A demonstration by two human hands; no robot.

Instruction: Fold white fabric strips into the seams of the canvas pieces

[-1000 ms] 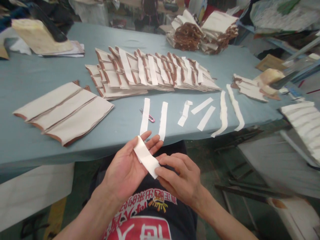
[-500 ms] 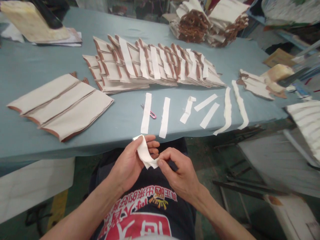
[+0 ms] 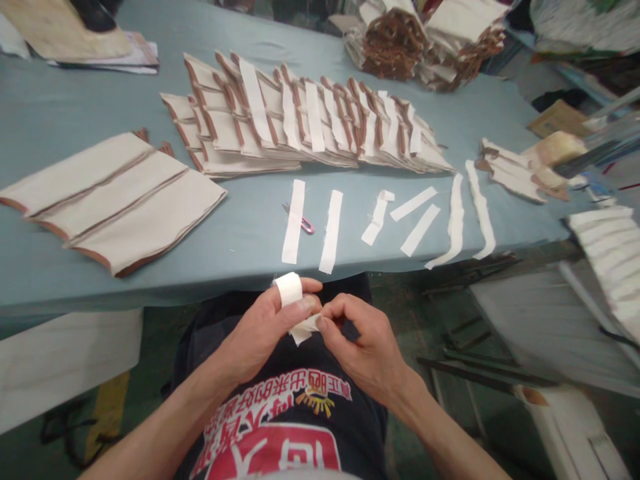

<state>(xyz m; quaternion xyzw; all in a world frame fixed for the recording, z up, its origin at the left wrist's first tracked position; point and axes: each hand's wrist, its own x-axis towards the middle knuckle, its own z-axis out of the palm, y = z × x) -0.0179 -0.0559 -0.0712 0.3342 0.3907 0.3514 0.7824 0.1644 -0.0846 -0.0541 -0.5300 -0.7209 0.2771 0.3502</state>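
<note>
A white fabric strip (image 3: pixel 289 289) loops over the index finger of my left hand (image 3: pixel 263 325), whose thumb presses on it. My right hand (image 3: pixel 361 333) pinches the strip's lower end between thumb and index finger, just right of the left thumb. Both hands are in front of my lap, below the table's near edge. On the table ahead lie two straight white strips (image 3: pixel 293 223) side by side. Pink-handled thread snips (image 3: pixel 307 226) rest partly under the left one. More short strips (image 3: pixel 421 230) and two long frayed strips (image 3: pixel 455 220) lie to the right.
A row of overlapping cream fabric panels (image 3: pixel 225 143) with brown edges spans the blue-covered table (image 3: pixel 255 220), white strips lying on several. A separate panel stack (image 3: pixel 125 200) lies at left. Bundled panels (image 3: pixel 390 47) stand at the back. A white carton (image 3: pixel 570 427) is at lower right.
My left thumb has moved down and right onto the strip near its pinched end. The strip now loops over the left index finger. The view has shifted slightly.
</note>
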